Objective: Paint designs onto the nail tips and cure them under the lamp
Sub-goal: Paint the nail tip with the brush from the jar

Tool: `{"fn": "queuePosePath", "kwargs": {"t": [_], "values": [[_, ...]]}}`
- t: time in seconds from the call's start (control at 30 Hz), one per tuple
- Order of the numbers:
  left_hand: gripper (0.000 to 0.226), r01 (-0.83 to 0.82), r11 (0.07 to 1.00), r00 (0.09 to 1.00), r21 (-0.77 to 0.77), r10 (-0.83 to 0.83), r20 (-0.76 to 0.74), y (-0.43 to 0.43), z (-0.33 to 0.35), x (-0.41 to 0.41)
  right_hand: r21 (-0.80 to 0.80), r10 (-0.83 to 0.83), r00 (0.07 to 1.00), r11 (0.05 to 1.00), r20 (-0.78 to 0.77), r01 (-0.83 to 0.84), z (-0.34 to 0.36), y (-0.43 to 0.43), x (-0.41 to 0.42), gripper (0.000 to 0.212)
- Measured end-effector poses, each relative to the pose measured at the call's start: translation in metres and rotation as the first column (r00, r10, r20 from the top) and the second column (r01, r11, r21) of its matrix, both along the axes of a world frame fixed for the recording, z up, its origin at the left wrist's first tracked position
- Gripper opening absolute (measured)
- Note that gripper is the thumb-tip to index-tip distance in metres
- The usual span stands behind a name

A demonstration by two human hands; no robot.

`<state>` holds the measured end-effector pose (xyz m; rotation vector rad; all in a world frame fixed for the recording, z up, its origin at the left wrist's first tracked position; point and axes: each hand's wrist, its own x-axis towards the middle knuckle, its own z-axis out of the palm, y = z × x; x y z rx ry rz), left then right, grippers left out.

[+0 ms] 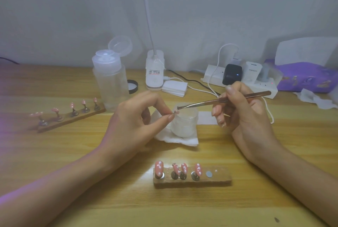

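My left hand (pixel 139 118) pinches a small pink nail tip (pixel 176 112) between thumb and forefinger, over a frosted cup (pixel 184 123). My right hand (pixel 243 109) grips rose-gold tweezers (pixel 225 100), whose point touches that nail tip. Near me a wooden holder (pixel 192 181) carries several pink nail tips (pixel 159 169) with white dots, and one bare metal disc (pixel 208 174). A second wooden holder (pixel 73 118) with several pink tips lies at the left. The white gooseneck lamp (pixel 154 71) stands at the back.
A clear pump bottle (pixel 109 78) with its lid flipped open stands behind my left hand. A white tissue (pixel 181 139) lies under the cup. A power strip (pixel 239 80) with chargers and cables and a purple tissue pack (pixel 303 78) sit at the back right.
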<state>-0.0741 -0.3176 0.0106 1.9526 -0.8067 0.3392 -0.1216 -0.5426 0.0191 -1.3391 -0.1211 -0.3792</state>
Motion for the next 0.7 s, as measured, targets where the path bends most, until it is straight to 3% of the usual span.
{"fn": "queuePosePath", "kwargs": {"t": [0.13, 0.33, 0.7], "values": [[0.012, 0.004, 1.000, 0.999, -0.014, -0.004, -0.042, -0.0017, 0.0009, 0.0006, -0.070, -0.016, 1.000, 0.997, -0.007, 0.016, -0.0006, 0.0017, -0.0010, 0.026], [0.013, 0.018, 0.999, 0.998, -0.026, -0.020, -0.061, -0.0017, 0.0012, -0.0002, -0.026, -0.029, 0.998, 0.999, 0.049, 0.030, 0.0008, 0.0014, -0.0022, 0.024], [0.013, 0.022, 0.999, 0.998, -0.025, -0.024, -0.060, -0.0025, 0.0025, 0.0002, -0.206, -0.093, 0.991, 0.972, 0.101, 0.112, 0.0041, -0.0009, -0.0069, 0.026]]}}
